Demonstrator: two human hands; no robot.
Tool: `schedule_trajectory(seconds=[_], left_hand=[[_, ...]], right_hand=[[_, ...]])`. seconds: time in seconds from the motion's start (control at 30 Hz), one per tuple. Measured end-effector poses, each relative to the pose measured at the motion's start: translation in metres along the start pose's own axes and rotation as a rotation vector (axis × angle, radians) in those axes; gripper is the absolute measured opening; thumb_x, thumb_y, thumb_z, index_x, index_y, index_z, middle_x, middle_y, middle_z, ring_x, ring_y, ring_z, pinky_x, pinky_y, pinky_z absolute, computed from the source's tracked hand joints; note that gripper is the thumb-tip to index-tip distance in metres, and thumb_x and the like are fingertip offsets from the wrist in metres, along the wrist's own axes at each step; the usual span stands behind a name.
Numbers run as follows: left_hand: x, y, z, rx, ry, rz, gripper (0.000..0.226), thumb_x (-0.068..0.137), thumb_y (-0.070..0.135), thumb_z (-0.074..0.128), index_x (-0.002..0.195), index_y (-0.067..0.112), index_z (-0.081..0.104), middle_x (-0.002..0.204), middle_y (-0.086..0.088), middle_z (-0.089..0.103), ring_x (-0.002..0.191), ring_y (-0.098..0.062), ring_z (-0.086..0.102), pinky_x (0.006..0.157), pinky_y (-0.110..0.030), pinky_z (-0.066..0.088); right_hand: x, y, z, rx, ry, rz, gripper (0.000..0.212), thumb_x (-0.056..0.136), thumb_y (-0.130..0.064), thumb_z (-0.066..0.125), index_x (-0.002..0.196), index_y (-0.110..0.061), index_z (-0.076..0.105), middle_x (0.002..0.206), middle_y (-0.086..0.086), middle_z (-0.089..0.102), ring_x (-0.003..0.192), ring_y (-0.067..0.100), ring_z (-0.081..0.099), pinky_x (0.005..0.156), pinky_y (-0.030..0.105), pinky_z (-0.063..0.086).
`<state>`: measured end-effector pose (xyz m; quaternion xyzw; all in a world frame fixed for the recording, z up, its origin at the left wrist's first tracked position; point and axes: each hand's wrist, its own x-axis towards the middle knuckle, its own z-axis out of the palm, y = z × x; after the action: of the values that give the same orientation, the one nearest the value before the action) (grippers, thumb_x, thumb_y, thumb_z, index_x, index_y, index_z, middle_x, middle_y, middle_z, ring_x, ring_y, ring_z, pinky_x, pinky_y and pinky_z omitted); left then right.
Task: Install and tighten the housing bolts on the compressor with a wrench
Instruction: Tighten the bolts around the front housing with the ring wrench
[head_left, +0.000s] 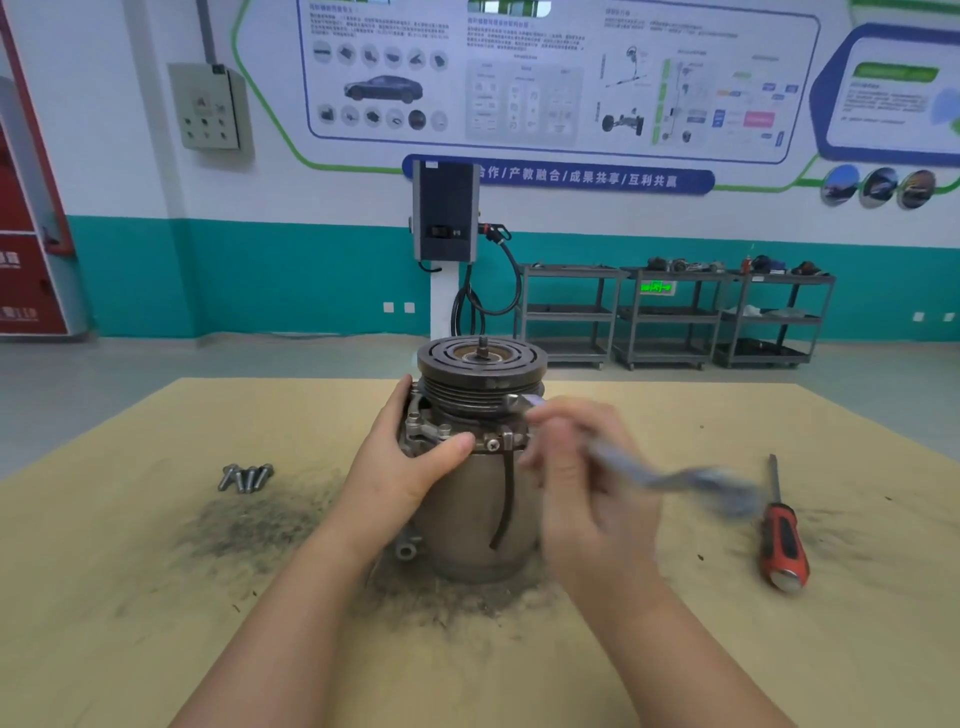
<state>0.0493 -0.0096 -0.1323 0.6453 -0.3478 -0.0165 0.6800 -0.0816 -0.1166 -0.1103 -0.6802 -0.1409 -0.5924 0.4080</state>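
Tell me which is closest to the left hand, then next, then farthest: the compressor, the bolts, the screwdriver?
From the left hand:
1. Compressor: touching, under the hand.
2. Bolts: loose on the table, to its left.
3. Screwdriver: far right, beyond the compressor.

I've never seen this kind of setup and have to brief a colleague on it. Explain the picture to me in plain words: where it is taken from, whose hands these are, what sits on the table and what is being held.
There is one picture, from a camera worn on a person's head, looking forward and down, so both hands belong to that person. No robot is involved.

On the tan table a compressor stands upright, its grooved pulley on top. The left hand grips its upper housing to steady it. The right hand holds a wrench, blurred by motion, with one end near the housing just under the pulley.

To the left lie four loose bolts, apparently not yet installed. To the right lies a red-handled screwdriver, untouched. Dark grime is scattered on the table. Behind are shelving carts and wall posters.
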Motion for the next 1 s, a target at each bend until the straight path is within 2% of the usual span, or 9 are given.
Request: schedule_trajectory(seconds=[0.17,0.37,0.47,0.57,0.67,0.77,0.83,0.9,1.0], left_hand=[[0.0,0.003,0.001,0.034,0.025,-0.01,0.082,0.066,0.045,0.074,0.141,0.039,0.04,0.126,0.025,0.058,0.106,0.013,0.058,0.074,-0.003,0.047],[0.001,0.002,0.0,0.083,0.039,-0.004,0.097,0.065,0.048,0.073,0.152,0.029,0.032,0.133,0.018,0.054,0.106,0.022,0.052,0.074,0.001,0.044],[0.0,0.002,0.0,0.092,0.036,-0.018,0.1,0.065,0.05,0.072,0.153,0.03,0.029,0.142,0.013,0.051,0.116,0.01,0.052,0.078,-0.001,0.044],[0.0,0.003,0.0,0.098,0.035,-0.018,0.1,0.065,0.05,0.072,0.153,0.03,0.029,0.143,0.012,0.05,0.12,0.004,0.052,0.08,-0.002,0.044],[0.0,0.003,0.0,0.089,0.025,-0.016,0.106,0.06,0.056,0.074,0.152,0.03,0.031,0.141,0.013,0.052,0.118,0.006,0.052,0.079,-0.002,0.045],[-0.001,0.005,-0.001,0.079,0.014,-0.014,0.109,0.054,0.063,0.072,0.15,0.032,0.034,0.138,0.016,0.054,0.119,0.004,0.055,0.083,-0.006,0.046],[-0.002,0.004,0.0,0.045,0.006,-0.008,0.096,0.056,0.059,0.074,0.143,0.037,0.041,0.131,0.019,0.06,0.117,0.003,0.058,0.084,-0.009,0.049],[-0.001,0.002,-0.001,0.014,-0.002,-0.015,0.086,0.058,0.053,0.077,0.137,0.04,0.046,0.126,0.017,0.065,0.116,-0.003,0.061,0.091,-0.018,0.051],[0.004,-0.001,-0.002,0.0,0.003,-0.025,0.086,0.054,0.049,0.08,0.132,0.046,0.046,0.123,0.015,0.066,0.116,-0.007,0.062,0.104,-0.036,0.047]], right_hand=[[0.017,0.0,-0.012,0.344,0.431,0.502,0.025,0.085,-0.021,0.039,0.069,-0.014,0.057,0.047,0.003,0.053,0.041,0.015,0.045,0.042,0.021,0.037],[0.024,0.018,-0.019,0.322,0.394,0.679,0.027,0.085,-0.015,0.039,0.066,-0.016,0.059,0.047,0.002,0.053,0.039,0.013,0.042,0.039,0.021,0.034],[0.032,0.027,-0.027,0.331,0.354,0.792,0.032,0.09,-0.009,0.037,0.068,-0.012,0.059,0.045,0.003,0.05,0.038,0.015,0.037,0.039,0.021,0.029],[0.033,0.031,-0.029,0.442,0.376,0.859,0.043,0.089,-0.009,0.037,0.054,-0.016,0.063,0.044,0.003,0.043,0.039,0.016,0.031,0.044,0.025,0.023],[0.022,0.025,-0.023,0.429,0.462,0.714,0.039,0.081,-0.022,0.044,0.044,-0.02,0.057,0.043,0.0,0.041,0.039,0.014,0.033,0.046,0.026,0.026],[0.006,0.016,-0.012,0.113,0.376,0.382,0.041,0.087,-0.039,0.05,0.054,-0.015,0.047,0.049,-0.005,0.04,0.048,0.011,0.037,0.046,0.027,0.031],[-0.002,0.01,0.0,0.002,0.276,0.183,0.037,0.088,-0.035,0.058,0.058,-0.021,0.041,0.053,-0.012,0.037,0.05,0.003,0.035,0.048,0.025,0.034],[-0.008,0.009,0.01,-0.116,0.147,0.016,0.024,0.084,-0.029,0.067,0.068,-0.028,0.05,0.059,-0.015,0.042,0.053,-0.001,0.039,0.052,0.015,0.034],[-0.011,0.008,0.017,-0.16,-0.045,-0.019,0.015,0.079,-0.02,0.074,0.086,-0.027,0.063,0.067,-0.018,0.05,0.058,-0.001,0.046,0.058,0.014,0.038]])
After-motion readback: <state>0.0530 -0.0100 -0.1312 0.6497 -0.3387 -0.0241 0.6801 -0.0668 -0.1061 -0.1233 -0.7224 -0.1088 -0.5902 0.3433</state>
